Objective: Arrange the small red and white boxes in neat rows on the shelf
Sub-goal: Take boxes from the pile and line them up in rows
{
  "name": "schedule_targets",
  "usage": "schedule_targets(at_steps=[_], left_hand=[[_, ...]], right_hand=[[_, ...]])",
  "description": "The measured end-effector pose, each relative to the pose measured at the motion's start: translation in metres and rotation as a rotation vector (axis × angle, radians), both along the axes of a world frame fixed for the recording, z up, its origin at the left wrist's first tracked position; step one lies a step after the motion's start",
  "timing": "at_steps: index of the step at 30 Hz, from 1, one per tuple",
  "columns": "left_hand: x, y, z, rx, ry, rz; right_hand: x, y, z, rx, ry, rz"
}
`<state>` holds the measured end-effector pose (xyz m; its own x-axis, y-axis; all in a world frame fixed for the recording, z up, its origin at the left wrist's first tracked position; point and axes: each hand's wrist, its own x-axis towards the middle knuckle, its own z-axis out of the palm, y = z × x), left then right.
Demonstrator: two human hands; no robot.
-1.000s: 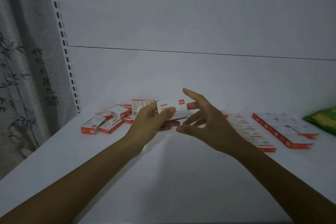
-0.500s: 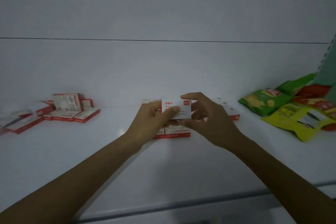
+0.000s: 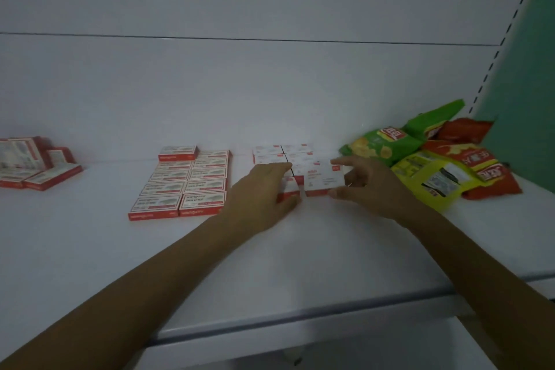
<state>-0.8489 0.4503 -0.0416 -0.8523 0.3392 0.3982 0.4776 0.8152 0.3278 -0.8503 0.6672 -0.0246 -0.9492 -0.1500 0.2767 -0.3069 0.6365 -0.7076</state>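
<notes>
White-topped box (image 3: 324,179) is pinched by right hand (image 3: 371,186), forefinger on far edge, thumb on near edge, at front of small block of boxes (image 3: 282,153) on the shelf (image 3: 270,264). Whether it is fully set down cannot be told. Neighbouring box (image 3: 290,191), just beside it on the left, is gripped by left hand (image 3: 262,194), fingers over top, thumb curled against front face. Two-column block (image 3: 186,180) is lined up further left, loose pile (image 3: 33,167) at far left. Snack bags (image 3: 435,165) are heaped at right.
</notes>
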Motion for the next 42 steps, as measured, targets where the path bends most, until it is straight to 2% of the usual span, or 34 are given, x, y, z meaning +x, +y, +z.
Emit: schedule_targets(at_steps=[3,6,12,15,19,26,35,42], left_hand=[[-0.009,0.006,-0.006,-0.15,0.035,-0.007],[-0.011,0.004,-0.002,-0.128,0.035,-0.066],[-0.017,-0.002,-0.012,-0.098,0.056,-0.047],[-0.023,-0.004,-0.019,-0.125,0.047,-0.045],[-0.025,-0.003,-0.023,-0.078,0.042,-0.078],[-0.03,-0.004,-0.031,-0.102,0.058,-0.113],[-0.03,-0.003,-0.028,-0.082,0.001,-0.115],[-0.012,-0.001,-0.012,-0.113,0.071,-0.096]], right_hand=[[-0.011,0.01,-0.003,0.081,-0.039,0.028],[-0.024,0.005,-0.001,0.199,-0.046,0.042],[-0.031,-0.003,-0.012,0.05,-0.047,0.042],[-0.03,-0.004,-0.017,0.04,-0.038,-0.013],[-0.03,-0.005,-0.016,0.064,-0.04,0.028],[-0.037,-0.001,-0.02,0.241,-0.006,0.046],[-0.033,-0.005,-0.017,0.167,-0.044,0.038],[-0.022,-0.014,-0.005,0.078,-0.065,0.08]])
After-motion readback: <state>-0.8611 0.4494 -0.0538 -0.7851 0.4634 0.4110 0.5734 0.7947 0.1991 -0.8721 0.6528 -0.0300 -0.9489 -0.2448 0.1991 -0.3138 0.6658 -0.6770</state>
